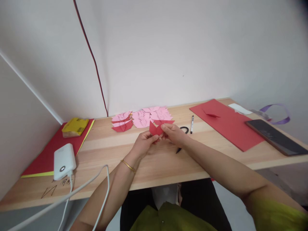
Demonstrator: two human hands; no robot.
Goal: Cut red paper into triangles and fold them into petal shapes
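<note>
Between my two hands is a folded piece of red paper [156, 129], raised a little over the table, with pointed flaps spreading to both sides. My left hand [143, 143] pinches its lower left part between thumb and fingers. My right hand [173, 133] grips its right side, thumb on top. Just behind lie several pink folded paper pieces [141, 118] in overlapping groups, with red folded pieces [122, 127] among those at the left. Black-handled scissors [184, 129] rest partly hidden under my right hand and forearm.
A pen [192, 124] lies right of the scissors. Red sheets [226, 125] hold one small red folded piece [211, 115]; a phone [276, 136] overlaps their edge. At left, a yellow packet [75, 127] and a white power bank [64, 161] sit on red paper; its white cable [72, 194] crosses my left forearm.
</note>
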